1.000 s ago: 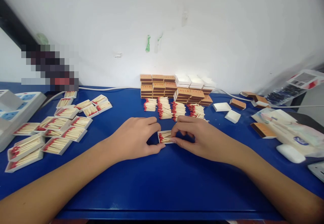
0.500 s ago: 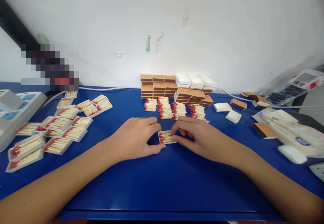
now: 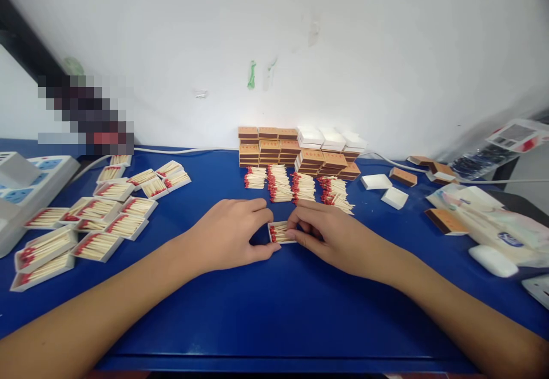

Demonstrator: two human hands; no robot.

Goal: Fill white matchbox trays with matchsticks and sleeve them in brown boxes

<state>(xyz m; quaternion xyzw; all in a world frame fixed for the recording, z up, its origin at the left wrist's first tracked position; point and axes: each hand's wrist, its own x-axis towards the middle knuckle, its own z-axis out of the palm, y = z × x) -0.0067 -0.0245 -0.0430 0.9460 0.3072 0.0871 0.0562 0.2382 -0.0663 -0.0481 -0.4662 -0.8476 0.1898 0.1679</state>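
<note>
A small white matchbox tray (image 3: 271, 232) lies on the blue table between my hands, with red-tipped matches (image 3: 279, 231) inside it. My left hand (image 3: 238, 233) is curved round the tray's left end, thumb at the near edge and fingers at the far side, steadying it. Over the tray's right end, my right hand (image 3: 328, 227) has thumb and fingertips pinched together on the matches. Its fingers hide that end of the tray. Just beyond the hands lie several piles of loose matches (image 3: 280, 183), heads mostly to the left.
Several filled trays (image 3: 96, 246) cover the left side, beside a white power strip (image 3: 38, 196). Against the wall stands a stack of brown matchboxes (image 3: 270, 147). To the right are empty trays (image 3: 394, 198), matchbox sleeves (image 3: 446, 222), a tissue pack (image 3: 493, 219) and a white case (image 3: 493, 260).
My right hand has shifted slightly left over the tray, its fingertips now further in across the matches. The left hand and the tray look the same.
</note>
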